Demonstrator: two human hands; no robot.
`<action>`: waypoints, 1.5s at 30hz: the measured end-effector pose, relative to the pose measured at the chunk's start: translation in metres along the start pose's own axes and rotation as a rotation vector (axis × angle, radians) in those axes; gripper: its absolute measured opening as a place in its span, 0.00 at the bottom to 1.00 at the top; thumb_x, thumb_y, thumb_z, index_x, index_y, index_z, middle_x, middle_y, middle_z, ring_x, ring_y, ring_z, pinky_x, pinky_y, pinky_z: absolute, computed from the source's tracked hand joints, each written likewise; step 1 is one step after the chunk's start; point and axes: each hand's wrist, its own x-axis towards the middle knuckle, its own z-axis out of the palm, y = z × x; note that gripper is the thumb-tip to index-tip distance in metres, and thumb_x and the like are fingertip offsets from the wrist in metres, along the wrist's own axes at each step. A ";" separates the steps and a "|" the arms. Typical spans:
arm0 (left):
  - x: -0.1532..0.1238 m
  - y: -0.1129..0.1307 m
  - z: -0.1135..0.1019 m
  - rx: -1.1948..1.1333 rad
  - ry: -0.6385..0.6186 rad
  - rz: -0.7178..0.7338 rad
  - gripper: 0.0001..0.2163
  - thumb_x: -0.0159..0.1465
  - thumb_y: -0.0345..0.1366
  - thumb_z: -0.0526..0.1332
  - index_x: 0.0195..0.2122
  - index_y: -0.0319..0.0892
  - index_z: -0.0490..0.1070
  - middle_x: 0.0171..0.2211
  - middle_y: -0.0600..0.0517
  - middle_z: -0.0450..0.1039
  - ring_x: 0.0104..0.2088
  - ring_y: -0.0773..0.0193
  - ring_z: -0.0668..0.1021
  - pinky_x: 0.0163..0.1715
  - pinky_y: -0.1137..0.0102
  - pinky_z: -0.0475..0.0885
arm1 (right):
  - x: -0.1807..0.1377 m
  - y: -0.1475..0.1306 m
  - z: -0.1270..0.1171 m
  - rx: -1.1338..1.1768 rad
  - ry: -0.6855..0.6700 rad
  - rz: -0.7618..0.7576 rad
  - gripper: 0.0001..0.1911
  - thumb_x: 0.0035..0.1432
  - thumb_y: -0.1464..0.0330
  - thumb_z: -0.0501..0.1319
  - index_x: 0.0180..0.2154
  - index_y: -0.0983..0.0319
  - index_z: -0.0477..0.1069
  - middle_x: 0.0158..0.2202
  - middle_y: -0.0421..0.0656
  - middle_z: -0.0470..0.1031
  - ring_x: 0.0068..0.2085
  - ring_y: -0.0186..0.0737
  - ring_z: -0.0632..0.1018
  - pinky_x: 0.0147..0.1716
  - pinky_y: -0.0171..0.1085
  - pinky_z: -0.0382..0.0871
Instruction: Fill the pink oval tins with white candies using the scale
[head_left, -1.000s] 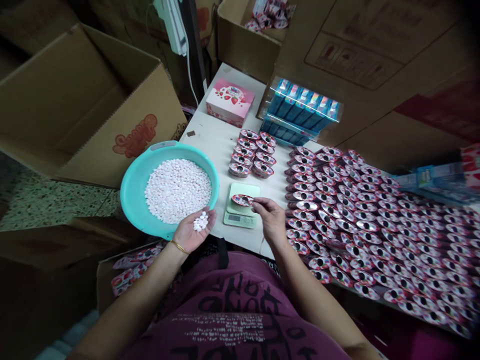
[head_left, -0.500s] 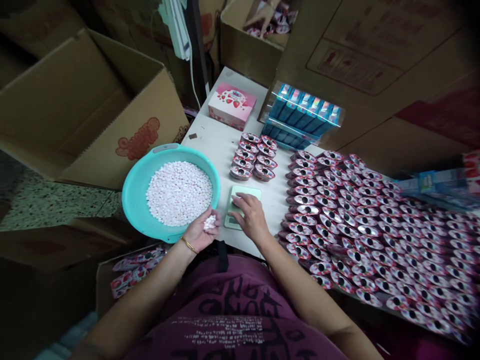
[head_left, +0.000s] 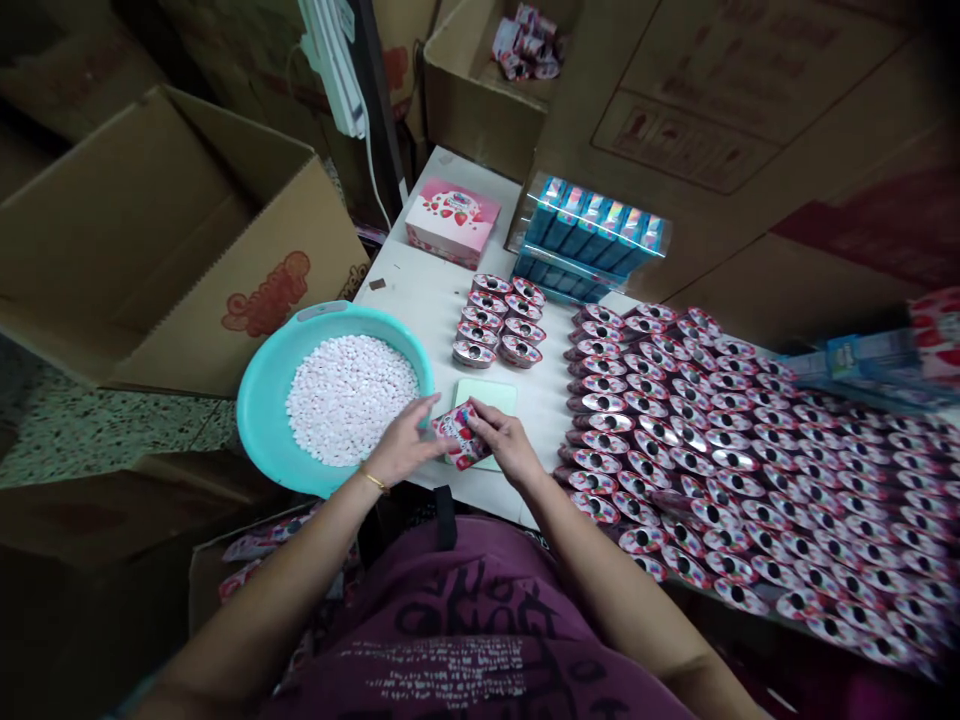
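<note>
My right hand (head_left: 510, 440) grips a small red and pink packet (head_left: 459, 436) with strawberry pictures, holding it tilted above the table. My left hand (head_left: 405, 445) is at the packet's left side, fingers apart, with fingertips at or very near its edge; whether they press on it I cannot tell. Under the packet lies a pale green kitchen scale (head_left: 489, 396), partly covered. Just left of my hands stands a turquoise basin (head_left: 259, 420) holding a heap of small white candies (head_left: 352, 400).
Two short rows of upright packets (head_left: 480, 330) stand behind the scale. Many more packets (head_left: 697, 460) fill the right side. A pink strawberry box (head_left: 452, 222) and blue packs (head_left: 592, 235) stand at the back. An open carton (head_left: 277, 260) is at the left.
The strawberry packet is now in my right hand, which was over the scale. White candies lay in my left hand before; none show there now. A hand in the back carton is gone.
</note>
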 end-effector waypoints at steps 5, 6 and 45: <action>0.002 0.004 0.036 0.138 -0.209 -0.076 0.19 0.44 0.34 0.66 0.39 0.39 0.72 0.33 0.50 0.74 0.34 0.60 0.74 0.37 0.69 0.67 | -0.012 -0.014 0.006 0.189 0.009 0.075 0.19 0.46 0.60 0.61 0.41 0.58 0.71 0.40 0.41 0.74 0.40 0.38 0.72 0.41 0.37 0.64; 0.003 0.003 0.037 0.142 -0.205 -0.057 0.19 0.45 0.35 0.65 0.40 0.39 0.71 0.34 0.50 0.74 0.33 0.60 0.74 0.36 0.69 0.68 | -0.013 -0.014 0.005 0.201 0.039 0.054 0.17 0.46 0.60 0.60 0.40 0.59 0.72 0.41 0.41 0.73 0.41 0.38 0.72 0.42 0.37 0.64; 0.054 -0.041 0.067 0.066 -0.026 0.066 0.34 0.48 0.35 0.63 0.55 0.43 0.50 0.45 0.44 0.63 0.39 0.64 0.72 0.43 0.63 0.65 | 0.080 -0.003 -0.104 -1.373 0.267 -0.307 0.19 0.52 0.56 0.55 0.41 0.62 0.68 0.35 0.47 0.65 0.37 0.43 0.66 0.36 0.37 0.57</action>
